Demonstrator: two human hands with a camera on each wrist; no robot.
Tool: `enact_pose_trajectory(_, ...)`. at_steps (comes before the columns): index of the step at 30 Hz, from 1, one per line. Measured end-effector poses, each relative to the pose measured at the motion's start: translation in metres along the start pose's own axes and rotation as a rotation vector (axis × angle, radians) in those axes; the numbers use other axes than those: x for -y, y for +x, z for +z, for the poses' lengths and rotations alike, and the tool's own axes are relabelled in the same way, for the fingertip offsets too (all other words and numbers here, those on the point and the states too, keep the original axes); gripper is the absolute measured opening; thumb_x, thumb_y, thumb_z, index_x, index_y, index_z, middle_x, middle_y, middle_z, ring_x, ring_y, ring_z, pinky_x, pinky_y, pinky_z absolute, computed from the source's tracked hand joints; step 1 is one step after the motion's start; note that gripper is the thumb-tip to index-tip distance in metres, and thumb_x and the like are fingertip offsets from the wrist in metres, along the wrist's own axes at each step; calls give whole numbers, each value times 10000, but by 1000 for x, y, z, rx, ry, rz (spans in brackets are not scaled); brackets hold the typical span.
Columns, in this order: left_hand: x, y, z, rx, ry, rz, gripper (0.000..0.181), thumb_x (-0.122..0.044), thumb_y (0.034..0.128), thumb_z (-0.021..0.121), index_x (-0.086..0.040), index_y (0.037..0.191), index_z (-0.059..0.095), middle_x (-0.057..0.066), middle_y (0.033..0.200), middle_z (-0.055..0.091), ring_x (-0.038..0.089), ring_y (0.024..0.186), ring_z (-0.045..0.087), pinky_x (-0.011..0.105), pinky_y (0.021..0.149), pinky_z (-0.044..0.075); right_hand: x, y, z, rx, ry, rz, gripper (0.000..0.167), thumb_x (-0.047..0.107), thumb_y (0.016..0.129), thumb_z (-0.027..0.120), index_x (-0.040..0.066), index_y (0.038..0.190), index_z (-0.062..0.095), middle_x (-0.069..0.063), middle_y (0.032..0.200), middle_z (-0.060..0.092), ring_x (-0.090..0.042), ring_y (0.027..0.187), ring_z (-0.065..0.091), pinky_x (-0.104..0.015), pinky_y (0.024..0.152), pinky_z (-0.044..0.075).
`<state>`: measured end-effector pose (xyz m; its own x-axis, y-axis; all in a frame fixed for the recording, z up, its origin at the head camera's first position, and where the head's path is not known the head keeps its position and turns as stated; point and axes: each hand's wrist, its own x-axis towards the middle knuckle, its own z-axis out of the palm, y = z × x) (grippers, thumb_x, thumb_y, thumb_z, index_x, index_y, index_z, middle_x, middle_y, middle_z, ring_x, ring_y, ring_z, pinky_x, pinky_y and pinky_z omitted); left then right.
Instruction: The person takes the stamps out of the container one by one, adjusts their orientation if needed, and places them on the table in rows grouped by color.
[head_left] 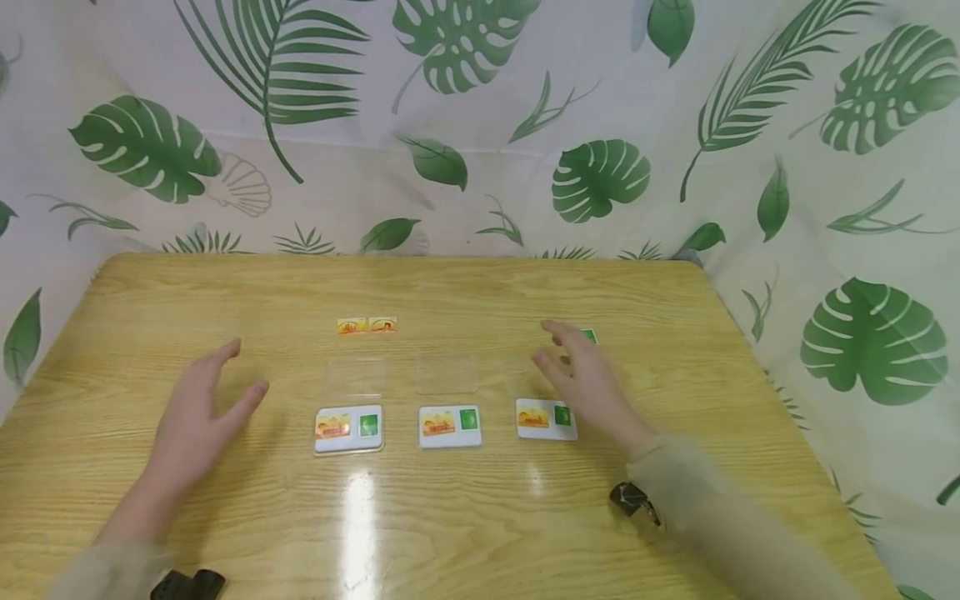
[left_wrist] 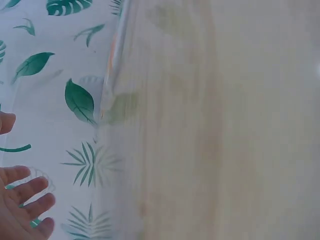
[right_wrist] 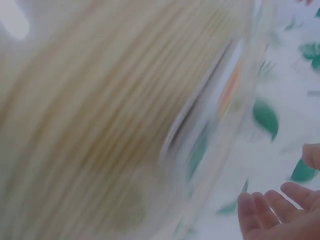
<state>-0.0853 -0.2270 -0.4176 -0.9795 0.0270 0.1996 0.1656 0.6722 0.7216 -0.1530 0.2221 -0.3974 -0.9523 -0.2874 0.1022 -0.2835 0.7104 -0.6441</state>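
Note:
In the head view three white cards stand in a row: a left card (head_left: 348, 429), a middle card (head_left: 449, 427) and a right card (head_left: 546, 419), each with an orange and a green sticker. My left hand (head_left: 197, 417) hovers left of the row, fingers apart, holding nothing. Over the table by the right card is my right hand (head_left: 588, 383), its fingers loosely bent and empty. The left wrist view shows the spread fingers of my left hand (left_wrist: 25, 202); the right wrist view, blurred, shows my right hand (right_wrist: 282, 212) with nothing in it.
Behind the cards lie two orange stickers (head_left: 367, 325) and clear rectangular pieces, one left (head_left: 356, 377) and one in the middle (head_left: 447, 373). A green sticker (head_left: 589, 335) is partly hidden behind my right hand. A leaf-patterned cloth (head_left: 495, 183) rises behind the wooden table (head_left: 225, 292).

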Motion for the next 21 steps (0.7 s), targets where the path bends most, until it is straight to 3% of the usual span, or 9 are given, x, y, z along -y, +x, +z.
enact_pose_trajectory(4, -6, -10, 11, 40, -125, -77, 665, -364, 970, 552, -18, 1476, 294, 231, 1414, 389, 443, 1266, 333, 673, 962, 287, 22, 1, 20, 62, 77, -24, 531, 343, 979, 543, 39, 1401, 436, -127, 1382, 457, -319, 1181, 477, -449, 909, 492)
enact_pose_trajectory(8, -10, -16, 24, 41, -199, -106, 611, -353, 956, 582, -7, 1419, 384, 204, 1365, 434, 396, 1244, 373, 623, 983, 317, 44, 5, 40, 95, 72, -57, 470, 314, 955, 593, 44, 1333, 515, -97, 1303, 521, -280, 1106, 524, -411, 879, 506)
enact_pose_trajectory(14, -11, -22, 41, 30, -253, -124, 601, -329, 910, 661, -5, 1365, 438, 162, 1309, 491, 336, 1222, 429, 556, 1010, 344, 73, 10, 68, 160, 68, -145, 405, 301, 936, 627, 65, 1262, 582, -60, 1281, 544, -258, 1124, 507, -407, 917, 473)
enact_pose_trajectory(21, -5, -25, 55, 30, -249, -127, 676, -330, 838, 747, -25, 1361, 446, 115, 1295, 512, 269, 1181, 447, 497, 1011, 337, 98, 18, 97, 222, 49, -234, 326, 274, 929, 643, 75, 1188, 633, -35, 1211, 580, -211, 1118, 486, -360, 927, 440)
